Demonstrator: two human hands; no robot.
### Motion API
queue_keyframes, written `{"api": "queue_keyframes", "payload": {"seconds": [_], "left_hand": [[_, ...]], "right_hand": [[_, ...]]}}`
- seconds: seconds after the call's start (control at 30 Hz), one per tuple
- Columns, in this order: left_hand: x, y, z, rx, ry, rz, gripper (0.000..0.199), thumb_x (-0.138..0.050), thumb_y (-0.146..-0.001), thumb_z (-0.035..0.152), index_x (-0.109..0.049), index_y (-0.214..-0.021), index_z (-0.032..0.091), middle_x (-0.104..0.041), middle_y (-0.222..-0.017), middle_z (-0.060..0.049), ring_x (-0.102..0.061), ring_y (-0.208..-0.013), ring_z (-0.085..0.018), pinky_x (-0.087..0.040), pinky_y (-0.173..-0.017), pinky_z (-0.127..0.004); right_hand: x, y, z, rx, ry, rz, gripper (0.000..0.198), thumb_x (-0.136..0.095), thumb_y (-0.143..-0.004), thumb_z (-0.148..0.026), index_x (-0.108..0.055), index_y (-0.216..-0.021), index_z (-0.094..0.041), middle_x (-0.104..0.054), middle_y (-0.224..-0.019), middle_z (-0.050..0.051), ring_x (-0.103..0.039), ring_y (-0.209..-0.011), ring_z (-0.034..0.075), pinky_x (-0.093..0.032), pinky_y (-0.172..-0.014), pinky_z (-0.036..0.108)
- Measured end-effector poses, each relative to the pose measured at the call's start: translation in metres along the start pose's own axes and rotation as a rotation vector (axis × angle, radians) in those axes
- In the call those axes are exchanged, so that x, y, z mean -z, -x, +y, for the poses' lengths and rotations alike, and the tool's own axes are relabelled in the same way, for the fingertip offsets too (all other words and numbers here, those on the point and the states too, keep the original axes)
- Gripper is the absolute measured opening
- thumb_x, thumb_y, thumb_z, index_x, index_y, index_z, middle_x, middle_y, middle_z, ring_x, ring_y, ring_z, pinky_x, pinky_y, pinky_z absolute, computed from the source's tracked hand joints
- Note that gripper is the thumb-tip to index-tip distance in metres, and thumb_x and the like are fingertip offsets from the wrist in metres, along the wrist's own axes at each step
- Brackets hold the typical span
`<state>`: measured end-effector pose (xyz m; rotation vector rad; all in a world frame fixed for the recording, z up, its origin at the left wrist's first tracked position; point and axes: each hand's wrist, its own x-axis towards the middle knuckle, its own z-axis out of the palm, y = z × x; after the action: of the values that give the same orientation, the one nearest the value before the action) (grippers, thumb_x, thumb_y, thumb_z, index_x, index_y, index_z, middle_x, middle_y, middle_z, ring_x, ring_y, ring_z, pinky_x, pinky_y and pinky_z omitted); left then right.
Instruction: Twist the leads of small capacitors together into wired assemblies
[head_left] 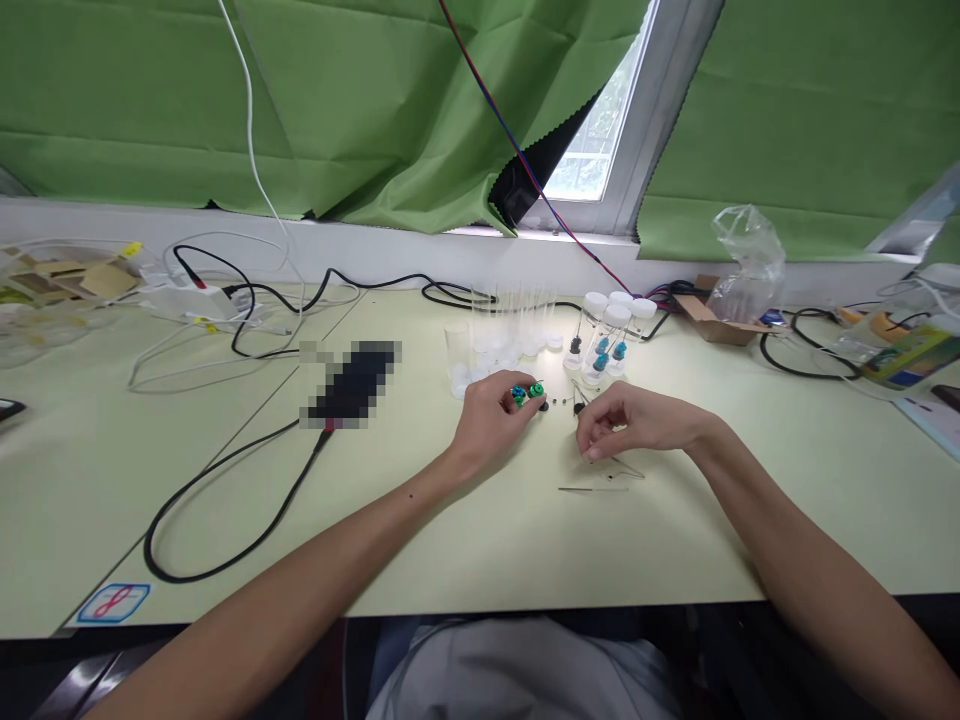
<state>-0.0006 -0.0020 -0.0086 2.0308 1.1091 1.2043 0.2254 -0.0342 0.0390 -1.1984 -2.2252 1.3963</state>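
My left hand point(489, 418) rests on the table with its thumb and fingers curled around several small green and blue parts point(535, 390). A small dark piece point(544, 406) lies by the thumb tip. To the right, my right hand point(628, 420) is closed in a pinch just above the tabletop; what its fingertips hold, if anything, is hidden. Thin metal tweezer-like tips and a black piece point(578, 408) show beside its knuckles. Below it lie a bent thin wire point(630, 472) and a straight thin metal rod point(592, 489). Tiny dark bits are scattered between the hands.
White-capped clear tubes point(616, 316) with blue and black pieces inside stand behind my right hand. Several clear tubes point(458, 360) stand behind my left. A pixelated dark device point(352, 385) on a black cable point(180, 578) lies left. An open cardboard box point(720, 325) sits back right.
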Motion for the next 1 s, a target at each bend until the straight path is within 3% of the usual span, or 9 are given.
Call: {"api": "queue_keyframes", "payload": {"seconds": [0.2, 0.37, 0.53, 1.0], "left_hand": [[0.000, 0.001, 0.002, -0.004, -0.009, -0.017, 0.016, -0.069, -0.080, 0.031, -0.072, -0.091, 0.020, -0.071, -0.077, -0.002, -0.053, -0.056, -0.011, -0.044, -0.056, -0.027], [0.000, 0.001, 0.001, -0.015, -0.026, -0.017, 0.016, -0.069, -0.080, 0.031, -0.072, -0.092, 0.021, -0.069, -0.075, -0.001, -0.053, -0.056, -0.012, -0.044, -0.057, -0.027], [-0.001, 0.001, 0.000, -0.024, -0.027, -0.017, 0.016, -0.069, -0.080, 0.031, -0.072, -0.092, 0.021, -0.068, -0.072, -0.001, -0.054, -0.057, -0.013, -0.045, -0.058, -0.028], [-0.001, 0.001, 0.001, -0.030, -0.024, -0.026, 0.014, -0.070, -0.080, 0.027, -0.072, -0.091, 0.020, -0.071, -0.078, -0.001, -0.053, -0.056, -0.011, -0.044, -0.058, -0.028]], "right_hand": [[0.000, -0.001, 0.002, -0.017, 0.025, 0.046, 0.028, -0.074, -0.077, -0.045, -0.074, -0.084, -0.018, -0.050, -0.058, -0.004, -0.039, -0.056, 0.010, -0.030, -0.053, 0.026], [0.007, 0.003, 0.009, -0.049, 0.074, -0.138, 0.036, -0.078, -0.073, -0.045, -0.076, -0.095, -0.016, -0.050, -0.057, -0.005, -0.044, -0.053, 0.010, -0.033, -0.051, 0.025], [0.010, 0.003, 0.015, -0.091, 0.155, -0.200, 0.036, -0.077, -0.073, -0.043, -0.075, -0.097, -0.016, -0.045, -0.056, -0.006, -0.041, -0.051, 0.009, -0.032, -0.050, 0.024], [0.010, 0.000, 0.021, -0.141, 0.127, -0.255, 0.021, -0.076, -0.073, -0.033, -0.072, -0.083, -0.015, -0.040, -0.056, -0.008, -0.037, -0.052, 0.008, -0.029, -0.051, 0.025]]}}
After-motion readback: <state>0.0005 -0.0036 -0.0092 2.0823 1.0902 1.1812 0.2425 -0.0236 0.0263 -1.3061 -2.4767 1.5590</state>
